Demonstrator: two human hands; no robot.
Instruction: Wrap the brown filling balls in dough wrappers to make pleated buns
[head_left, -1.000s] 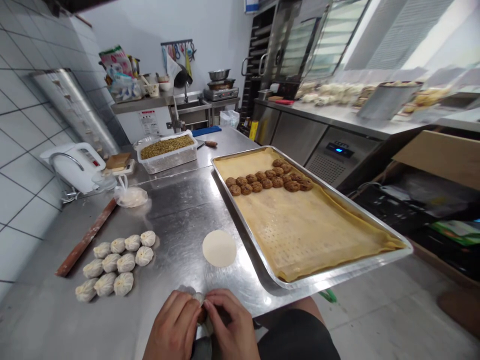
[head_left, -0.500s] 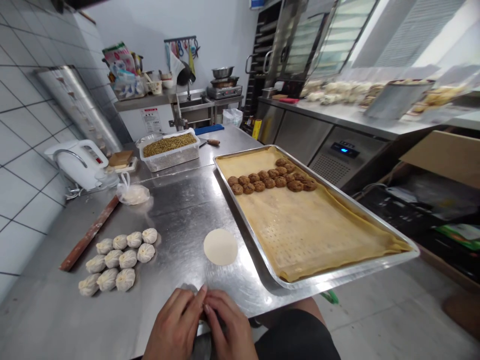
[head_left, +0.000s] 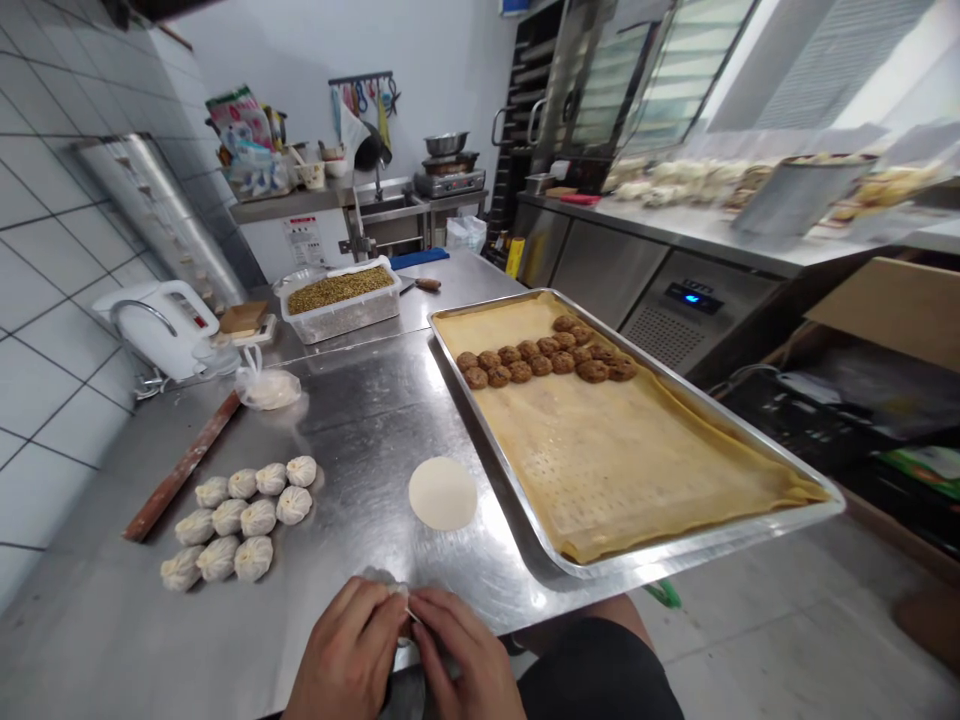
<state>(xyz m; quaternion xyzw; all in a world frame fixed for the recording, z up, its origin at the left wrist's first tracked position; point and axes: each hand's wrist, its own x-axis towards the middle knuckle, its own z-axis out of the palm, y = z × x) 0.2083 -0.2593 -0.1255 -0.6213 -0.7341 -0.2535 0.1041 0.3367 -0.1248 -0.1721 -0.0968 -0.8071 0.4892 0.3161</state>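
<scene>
At the front edge of the steel table, my left hand is curled round a small dough bun, mostly hidden by the fingers. Brown filling shows in the gap between the hands. My right hand pinches the rim of the same dough with thumb and fingertips. A flat round dough wrapper lies just beyond them. To the left sit several pleated buns in rows. On the right, brown filling balls are grouped on a paper-lined metal tray.
A wooden rolling pin lies left of the buns, near a tied plastic bag. Behind are a white kettle, a tub of greenish-brown filling and a tool with a wooden handle. The tray overhangs the table's right edge.
My fingers have shifted on the bun, and my right fingertips have drawn slightly apart from the left, so more pale dough edge shows. The view has moved very slightly.
</scene>
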